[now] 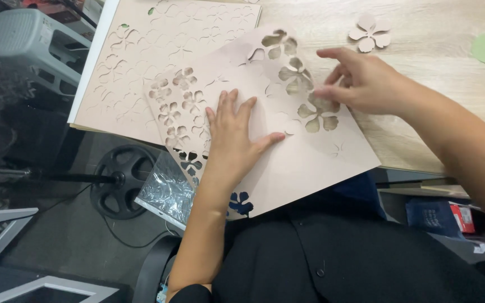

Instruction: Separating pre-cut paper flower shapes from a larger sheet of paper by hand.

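1. Tabletop (422,33) of pale wood grain fills the upper right, and its near edge runs diagonally down toward the person's lap.
2. Beneath the top sheet, a second pink card sheet (141,62) lies flat at the table's left corner, scored all over with flower outlines, most of them not yet pushed out.
3. Over it, tilted and hanging off the table's near edge, lies the pink card sheet (304,163) being worked on, with flower-shaped holes in a band along its left side and a row along its top.
4. The left hand (232,137) presses palm-down on the middle of this sheet, forearm stretched up from the lap, fingers spread apart and flat, thumb angled out to the right; it grips nothing.
5. The right hand (360,81) reaches in from the right, wrist raised, fingers curled downward with their tips bunched together at a petal cutout (318,109) near the sheet's upper right; whether they pinch a piece of card I cannot tell.
6. Below the sheet's overhanging left edge sits a clear crinkled plastic bag (166,191).
7. A loose pink paper flower (370,32) rests on the bare wood, well apart from both hands.
8. A small green paper leaf (484,49) lies near the table's right edge.
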